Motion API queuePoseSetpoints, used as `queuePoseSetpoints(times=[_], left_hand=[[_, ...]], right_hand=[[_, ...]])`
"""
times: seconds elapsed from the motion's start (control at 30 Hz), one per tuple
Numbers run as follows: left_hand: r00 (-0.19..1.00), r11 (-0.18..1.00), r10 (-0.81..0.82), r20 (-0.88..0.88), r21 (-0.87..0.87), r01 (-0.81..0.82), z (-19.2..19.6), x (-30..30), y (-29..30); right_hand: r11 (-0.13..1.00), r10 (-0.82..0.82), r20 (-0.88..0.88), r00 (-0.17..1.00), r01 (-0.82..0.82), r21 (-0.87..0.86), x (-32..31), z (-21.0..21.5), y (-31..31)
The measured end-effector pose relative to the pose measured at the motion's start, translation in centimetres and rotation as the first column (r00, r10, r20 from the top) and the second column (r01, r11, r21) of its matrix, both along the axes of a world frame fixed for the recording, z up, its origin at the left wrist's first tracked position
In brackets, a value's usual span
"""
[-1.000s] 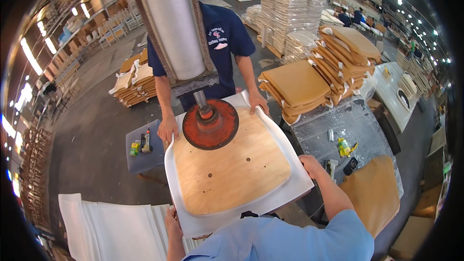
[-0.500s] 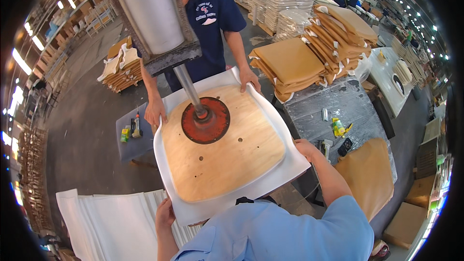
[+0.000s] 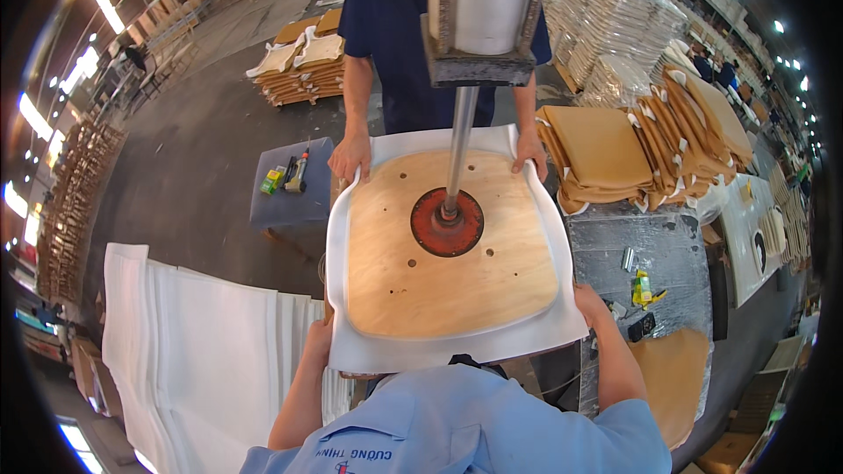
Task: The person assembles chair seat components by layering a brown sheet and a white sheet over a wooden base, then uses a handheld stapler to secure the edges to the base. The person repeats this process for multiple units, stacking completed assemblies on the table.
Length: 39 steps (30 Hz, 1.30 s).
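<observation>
A pale plywood seat panel (image 3: 448, 298) with rounded corners and several small holes lies on a white foam sheet (image 3: 457, 349). The foam sticks out all round and curls up at the sides. Pressed flat onto the wood is a round red press plate (image 3: 428, 224), fixed to a steel rod (image 3: 462, 136). My left hand (image 3: 320, 340) grips the foam at its near left corner, its fingertips partly hidden. At the right edge, near the front corner, my right hand (image 3: 591, 303) is closed on the foam. A co-worker's two hands (image 3: 351, 156) hold the far side.
Above the panel hangs the press cylinder (image 3: 486, 9). White foam sheets (image 3: 211, 333) are stacked at left. Brown padded covers (image 3: 597, 154) are piled at right, beyond a plastic-wrapped table (image 3: 615, 241). A blue-grey stool (image 3: 290, 202) carries a screwdriver-like tool and a green-yellow box.
My view has turned, so the panel and press now appear straighter and farther right. My hands remain at the foam's sides, and the plate still rests on the wood.
</observation>
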<state>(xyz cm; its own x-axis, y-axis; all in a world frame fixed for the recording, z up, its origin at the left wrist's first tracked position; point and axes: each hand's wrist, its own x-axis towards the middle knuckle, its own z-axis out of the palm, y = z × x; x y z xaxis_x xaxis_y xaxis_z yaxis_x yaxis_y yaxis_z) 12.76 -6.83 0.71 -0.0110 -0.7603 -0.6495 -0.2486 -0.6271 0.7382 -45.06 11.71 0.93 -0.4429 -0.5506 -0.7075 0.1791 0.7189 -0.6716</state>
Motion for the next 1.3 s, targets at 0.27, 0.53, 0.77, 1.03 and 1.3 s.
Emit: queuePoseSetpoints(times=[0.27, 0.53, 0.77, 1.03, 1.3], left_hand=[[0.994, 0.996, 0.052, -0.097, -0.068, -0.059, -1.1, -0.1, 0.0], [0.989, 0.995, 0.049, -0.140, -0.084, -0.061, -1.4, -0.7, -0.2], [0.998, 0.996, 0.059, -0.007, -0.064, -0.059, -1.8, -1.5, -1.4], [0.997, 0.994, -0.010, 0.073, -0.107, 0.018, -0.4, -0.7, -2.0], [0.915, 0.672, -0.021, 0.403, -0.672, 0.311, 4.3, -5.4, -7.5]], right_hand=[[0.990, 0.140, -0.253, 0.957, -0.132, 0.050, -0.4, 0.3, 0.6], [0.959, 0.284, -0.417, 0.863, -0.256, 0.124, 0.1, 0.4, -0.1], [0.944, 0.327, -0.496, 0.805, -0.299, 0.138, -0.9, -0.4, -0.2], [0.955, 0.295, -0.436, 0.850, -0.265, 0.129, 0.7, 0.9, -1.8], [0.870, 0.180, -0.786, 0.591, -0.468, -0.153, 2.1, 5.8, -6.5]])
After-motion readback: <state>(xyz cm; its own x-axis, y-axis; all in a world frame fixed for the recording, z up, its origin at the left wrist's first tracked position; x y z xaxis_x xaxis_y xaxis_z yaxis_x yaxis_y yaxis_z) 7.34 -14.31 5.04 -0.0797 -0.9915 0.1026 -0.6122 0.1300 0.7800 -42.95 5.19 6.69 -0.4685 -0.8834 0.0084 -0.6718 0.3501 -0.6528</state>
